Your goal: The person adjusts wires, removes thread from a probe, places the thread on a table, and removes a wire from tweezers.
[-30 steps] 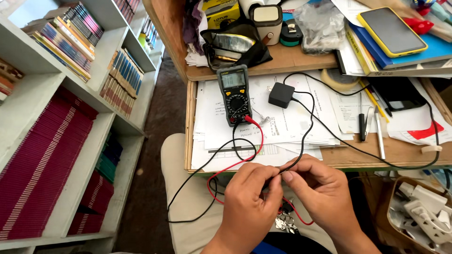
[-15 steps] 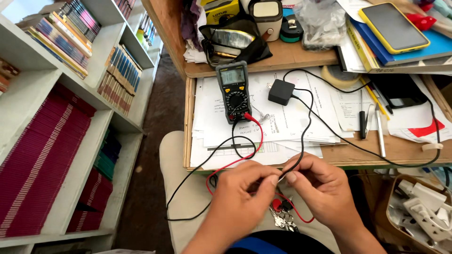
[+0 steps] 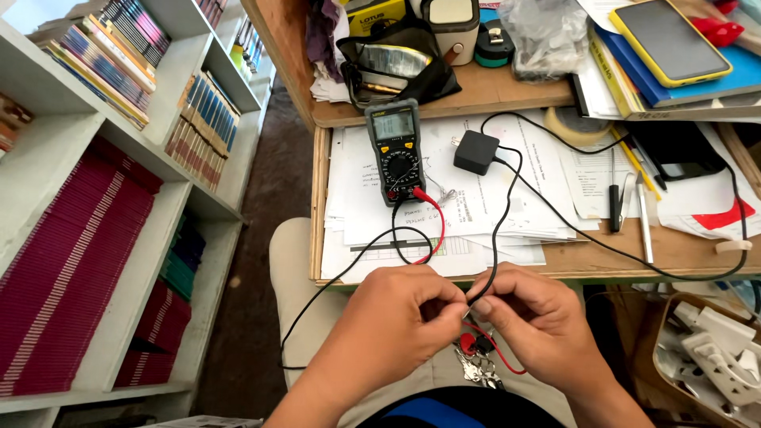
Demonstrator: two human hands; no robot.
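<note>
My left hand point(image 3: 392, 325) and my right hand point(image 3: 535, 321) meet above my lap, fingertips pinched together on the end of a black cable point(image 3: 499, 238). That cable runs up to a small black power adapter point(image 3: 476, 152) on the desk. A dark multimeter point(image 3: 396, 150) lies on white papers point(image 3: 476, 206), with its red lead point(image 3: 432, 218) and black lead point(image 3: 357, 265) looping down toward my hands. A red probe tip and a bunch of keys point(image 3: 476, 368) rest on my lap under the hands.
A wooden desk point(image 3: 626, 257) holds pens point(image 3: 614, 198), a tape roll point(image 3: 575, 127), a yellow-cased phone point(image 3: 670, 40) on blue books, a black pouch point(image 3: 396, 63) and a plastic bag. Bookshelves point(image 3: 119, 198) stand at left. A basket of white plugs point(image 3: 713, 357) sits lower right.
Both hands have shifted slightly while staying pinched together on the black cable. The view has tilted a little; the desk items have not moved.
</note>
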